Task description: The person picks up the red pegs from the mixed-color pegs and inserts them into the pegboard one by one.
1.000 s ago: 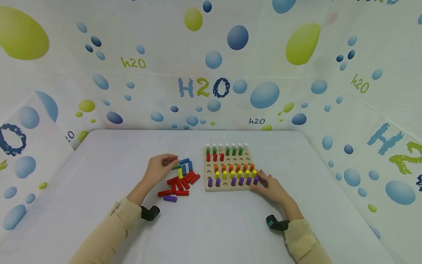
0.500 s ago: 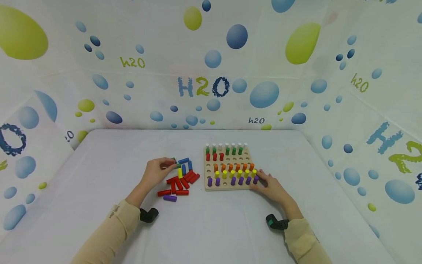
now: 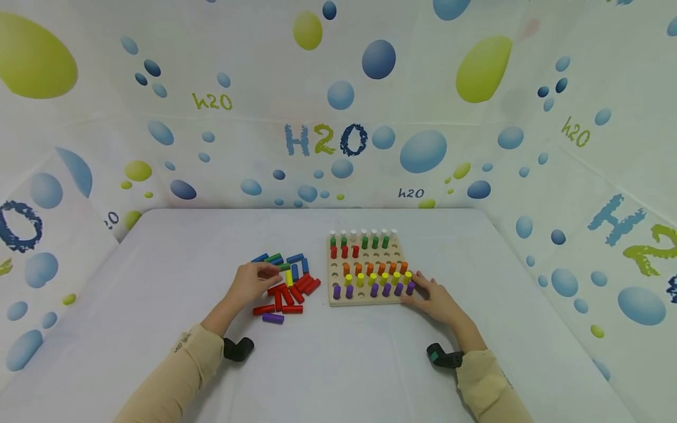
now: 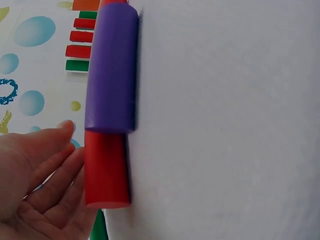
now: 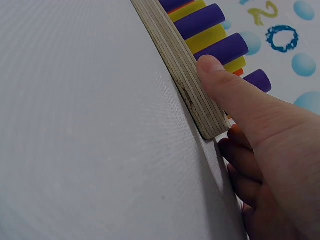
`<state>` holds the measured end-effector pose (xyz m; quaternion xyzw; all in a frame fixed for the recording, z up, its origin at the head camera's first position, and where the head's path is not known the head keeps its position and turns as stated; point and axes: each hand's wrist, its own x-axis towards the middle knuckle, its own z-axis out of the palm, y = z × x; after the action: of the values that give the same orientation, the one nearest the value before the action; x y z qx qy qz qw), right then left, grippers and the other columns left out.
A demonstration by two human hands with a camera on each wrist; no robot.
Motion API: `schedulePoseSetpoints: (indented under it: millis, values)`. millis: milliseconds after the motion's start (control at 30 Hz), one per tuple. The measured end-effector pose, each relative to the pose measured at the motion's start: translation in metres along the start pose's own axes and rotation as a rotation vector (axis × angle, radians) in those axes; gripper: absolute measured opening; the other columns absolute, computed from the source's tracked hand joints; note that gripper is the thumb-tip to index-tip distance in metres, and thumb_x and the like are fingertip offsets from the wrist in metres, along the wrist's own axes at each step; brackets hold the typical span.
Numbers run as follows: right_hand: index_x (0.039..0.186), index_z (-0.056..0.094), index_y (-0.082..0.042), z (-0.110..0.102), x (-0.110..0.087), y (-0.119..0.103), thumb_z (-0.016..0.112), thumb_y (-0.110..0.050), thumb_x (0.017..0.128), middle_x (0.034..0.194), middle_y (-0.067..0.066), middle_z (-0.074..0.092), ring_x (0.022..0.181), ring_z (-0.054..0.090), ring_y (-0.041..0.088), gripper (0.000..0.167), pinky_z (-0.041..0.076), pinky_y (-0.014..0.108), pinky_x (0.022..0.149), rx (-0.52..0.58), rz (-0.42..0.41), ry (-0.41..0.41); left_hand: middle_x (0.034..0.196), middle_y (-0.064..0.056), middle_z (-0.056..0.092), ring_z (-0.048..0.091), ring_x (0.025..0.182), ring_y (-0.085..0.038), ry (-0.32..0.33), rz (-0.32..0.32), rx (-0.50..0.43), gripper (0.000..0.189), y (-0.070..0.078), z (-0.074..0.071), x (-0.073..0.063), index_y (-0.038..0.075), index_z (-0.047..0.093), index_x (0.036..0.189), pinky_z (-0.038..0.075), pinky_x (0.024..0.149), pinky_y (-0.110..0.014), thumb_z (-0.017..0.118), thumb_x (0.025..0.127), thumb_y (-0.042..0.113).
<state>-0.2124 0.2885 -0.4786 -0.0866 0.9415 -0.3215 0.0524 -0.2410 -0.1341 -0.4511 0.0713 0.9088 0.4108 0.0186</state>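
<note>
My left hand (image 3: 248, 286) hovers at the left side of a loose pile of coloured pegs, with thumb and fingers apart and nothing visible between them. Nearest its fingertips are a green peg (image 3: 284, 267) and a yellow peg (image 3: 288, 278). In the left wrist view a purple peg (image 4: 112, 70) and a red peg (image 4: 106, 172) appear large beside the hand. At the right, my right hand (image 3: 436, 302) holds the front right corner of a wooden pegboard (image 3: 370, 301). Its thumb (image 5: 212, 67) presses the front edge; the other fingers lie along the right side, partly hidden.
Rows of white, green, red, orange, yellow and purple pegs stand upright in the board, among some bare holes. Several red pegs (image 3: 292, 309) and blue pegs (image 3: 295, 258) lie between the left hand and the board. A printed cloth (image 3: 338, 176) hangs behind the white table (image 3: 338, 364).
My left hand has drawn back a little toward me and to the left, uncovering blue and green pegs behind it. The right hand and the board stay in place.
</note>
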Motion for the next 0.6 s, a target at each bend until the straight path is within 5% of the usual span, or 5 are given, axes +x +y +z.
schedulePoseSetpoints:
  millis: [600]
  values:
    - [0.139, 0.036, -0.005, -0.001, -0.002, -0.001, 0.062, -0.052, 0.080, 0.145, 0.018, 0.025, 0.127, 0.014, 0.054, 0.081, 0.015, 0.063, 0.101, 0.001, 0.004, 0.000, 0.094, -0.008, 0.065, 0.061, 0.089, -0.024, -0.089, 0.066, 0.145, 0.028, 0.007, 0.002, -0.003, 0.001, 0.066, 0.107, 0.053, 0.076, -0.034, 0.066, 0.084, 0.017]
